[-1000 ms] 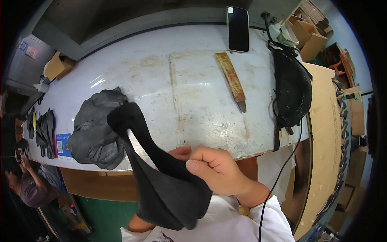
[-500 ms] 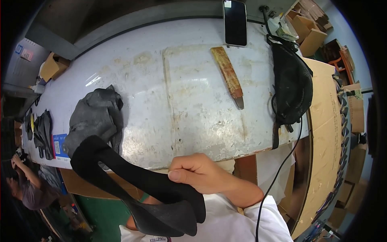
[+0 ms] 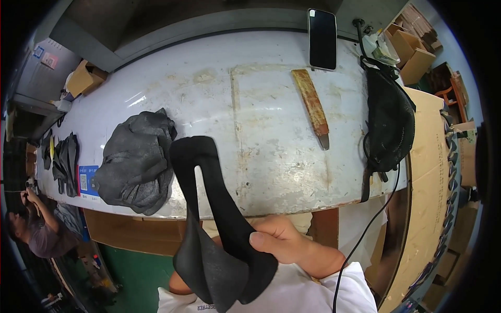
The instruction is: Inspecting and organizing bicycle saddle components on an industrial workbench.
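Observation:
A black U-shaped piece of soft sheet material (image 3: 227,208), matte and flexible, hangs over the table's front edge. Its closed bend points away from me, and its wide ends droop near my white shirt. My right hand (image 3: 279,240) grips its right limb, thumb on top and fingers curled under. Of my left arm, the forearm (image 3: 179,284) shows below the piece; the left hand is mostly covered by it, its fingers hidden. Just left of the piece, a crumpled heap of dark grey sheet pieces (image 3: 136,161) lies on the table.
On the worn white table (image 3: 203,109) lie a short knife with a tape-wrapped handle (image 3: 311,101), a phone (image 3: 322,39) and a black pouch (image 3: 389,117) with a cable. Smaller dark pieces (image 3: 65,164) lie far left. A cardboard sheet (image 3: 425,172) stands right. Another person (image 3: 47,229) works at left.
The black piece has swung up and right, its bend now pointing away from me and its slot opened wider. My right hand keeps its grip. The whole view has shifted slightly.

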Available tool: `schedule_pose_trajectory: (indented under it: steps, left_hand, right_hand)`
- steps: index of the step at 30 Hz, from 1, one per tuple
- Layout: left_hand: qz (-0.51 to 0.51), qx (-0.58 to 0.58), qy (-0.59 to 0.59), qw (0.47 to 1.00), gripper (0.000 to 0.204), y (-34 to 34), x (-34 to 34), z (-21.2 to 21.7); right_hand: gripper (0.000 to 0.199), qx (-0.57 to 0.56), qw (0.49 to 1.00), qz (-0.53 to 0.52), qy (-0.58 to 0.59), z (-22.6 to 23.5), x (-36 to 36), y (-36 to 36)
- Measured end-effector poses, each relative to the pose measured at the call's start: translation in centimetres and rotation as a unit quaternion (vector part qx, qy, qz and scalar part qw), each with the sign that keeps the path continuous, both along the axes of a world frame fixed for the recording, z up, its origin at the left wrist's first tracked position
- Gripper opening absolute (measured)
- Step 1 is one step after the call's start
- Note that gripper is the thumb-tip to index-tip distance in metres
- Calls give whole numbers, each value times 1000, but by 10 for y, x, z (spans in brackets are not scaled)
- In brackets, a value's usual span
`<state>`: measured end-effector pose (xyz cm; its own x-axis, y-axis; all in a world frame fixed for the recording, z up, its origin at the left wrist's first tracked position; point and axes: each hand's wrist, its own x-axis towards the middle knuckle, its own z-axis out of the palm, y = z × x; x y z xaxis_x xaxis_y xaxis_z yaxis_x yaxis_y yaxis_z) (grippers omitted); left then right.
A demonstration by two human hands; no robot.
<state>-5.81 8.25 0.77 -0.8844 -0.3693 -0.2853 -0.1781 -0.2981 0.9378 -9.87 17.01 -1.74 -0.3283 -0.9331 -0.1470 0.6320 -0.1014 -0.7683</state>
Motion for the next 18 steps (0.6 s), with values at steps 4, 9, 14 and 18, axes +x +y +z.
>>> schedule_pose_trajectory:
  steps: [4,9,14,18]
  left_hand:
    - [-5,-45,12,999,51,0,-71,2]
    - [-24,-90,31,995,52,33,-41,-1]
    - [-28,-141,47,988,52,53,20,0]
    - [-35,-177,56,982,52,64,17,-4]
  right_hand:
    - [36,50,992,22,112,25,-14,-4]
    - [28,60,916,-143,371,15,-29,-3]
    - [12,-11,988,-82,128,25,-30,0]
    - [16,-47,998,-42,-20,7,-12,7]
